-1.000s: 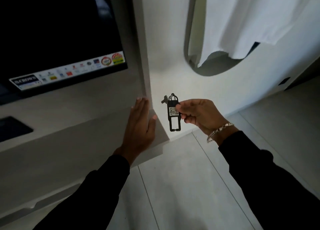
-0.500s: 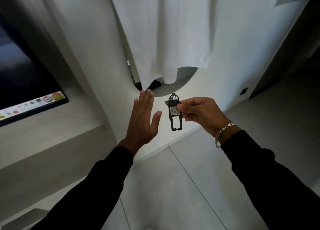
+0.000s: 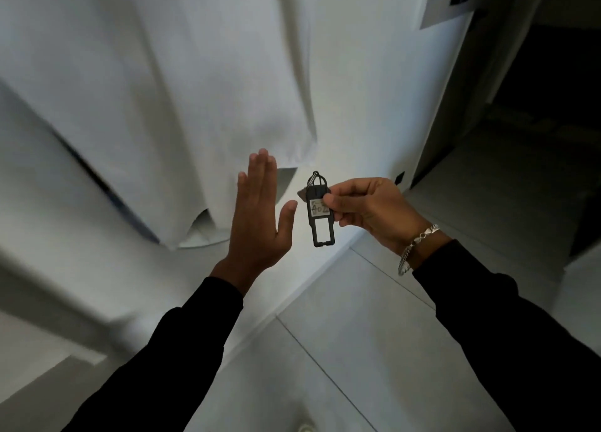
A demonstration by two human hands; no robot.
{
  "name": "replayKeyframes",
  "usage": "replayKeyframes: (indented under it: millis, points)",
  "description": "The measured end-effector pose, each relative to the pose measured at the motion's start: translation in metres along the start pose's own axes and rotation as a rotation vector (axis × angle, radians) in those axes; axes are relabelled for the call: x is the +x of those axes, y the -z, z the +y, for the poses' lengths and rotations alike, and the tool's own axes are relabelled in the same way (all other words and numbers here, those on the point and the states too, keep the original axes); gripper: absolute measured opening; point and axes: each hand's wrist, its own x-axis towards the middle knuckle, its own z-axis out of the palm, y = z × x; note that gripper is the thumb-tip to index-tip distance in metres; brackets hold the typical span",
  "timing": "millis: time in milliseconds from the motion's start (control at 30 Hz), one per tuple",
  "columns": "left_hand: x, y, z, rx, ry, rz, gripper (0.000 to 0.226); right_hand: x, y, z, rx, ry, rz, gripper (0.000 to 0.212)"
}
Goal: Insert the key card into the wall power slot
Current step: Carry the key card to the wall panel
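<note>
Hands, two, both bare, both in black sleeves. Left hand: one, raised flat and upright, four fingers pressed together and pointing up, thumb held apart to the side, holding nothing. Right hand: one, thumb and forefinger pinching the key tag at its upper half, other fingers curled under.

Key tag: one, black plastic, long and upright, held in the air between the two hands, just beside the left thumb and not touching it. One pale label on it with the handwritten number 402. One rectangular cut-out in its lower half. One metal ring at its top; something small and dark hangs behind it, too blurred to name.

Bracelet: one, silver chain, on the right wrist.

Cloth: one, white, hanging over the wall behind the hands.

Wall: white. One pale panel with a dark part at upper right, well apart from the key tag; detail cannot be told.

Floor: pale tiles, with seams visible.

Doorway: one, dark, at right.
</note>
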Motion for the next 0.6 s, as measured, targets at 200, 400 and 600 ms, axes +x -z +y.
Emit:
replayKeyframes:
  millis: [200,400,600]
  points:
    - [0.083,-0.076,0.013,-0.015,-0.028,-0.027,0.067,0.056,0.083,-0.013,0.008,0.008,0.099,0.023]
    - [0.151,-0.175,0.041,-0.021,-0.05,-0.047,0.068,0.104,0.194,-0.025,-0.001,0.025,0.159,0.02]
    - [0.227,-0.252,0.079,-0.035,-0.054,-0.023,0.067,0.148,0.295,-0.061,-0.014,0.036,0.184,0.011]
